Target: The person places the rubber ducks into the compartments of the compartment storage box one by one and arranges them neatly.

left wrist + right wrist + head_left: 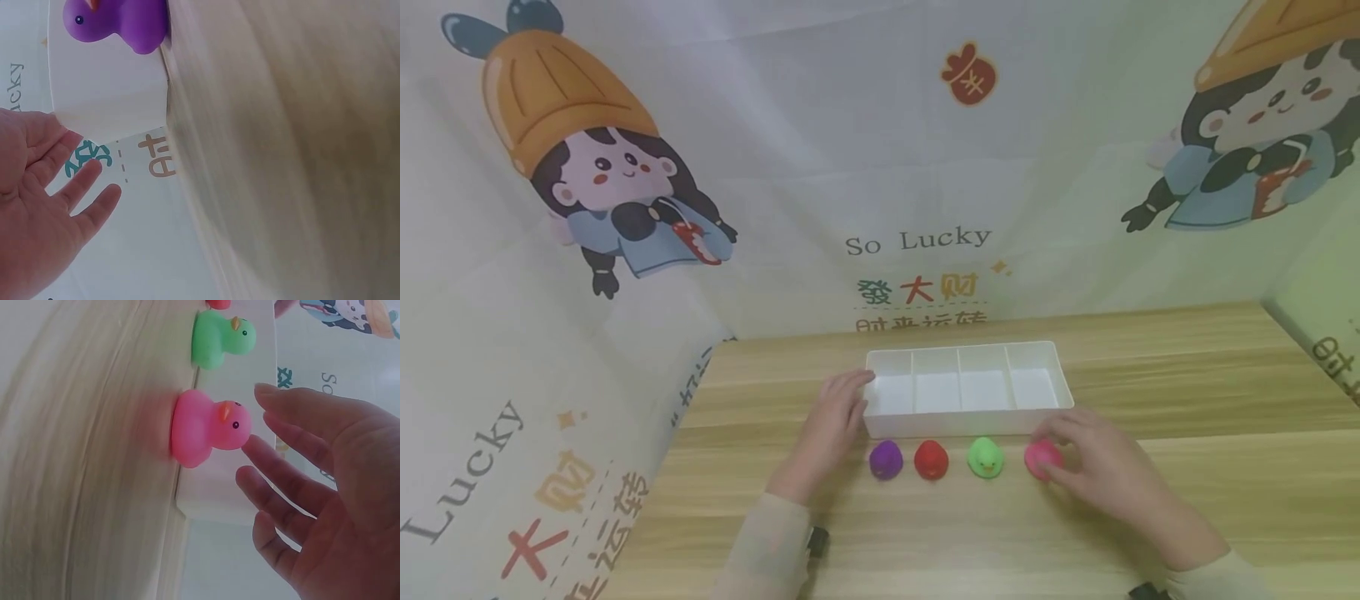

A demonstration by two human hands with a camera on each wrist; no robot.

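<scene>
Four compartments' worth of white tray (pixel 962 423) stand on the wooden table. My left hand (pixel 831 429) is at the tray's left end, fingertips right at the rim. In the left wrist view that hand (pixel 50 200) has its fingers extended beside the tray wall (pixel 106 81). My right hand (pixel 1101 462) reaches over a pink rubber duck (pixel 1042 459) at the right of the row. The right wrist view shows the fingers (pixel 275 503) and thumb spread loosely around the head of the pink duck (pixel 203 428), which sits upright on the table.
Left of the pink duck, lined up along the tray's front, sit a green duck (pixel 986 457), a red duck (pixel 931 460) and a purple duck (pixel 886 460). A printed cloth (pixel 790 167) hangs behind the table (pixel 1187 375) and along its sides.
</scene>
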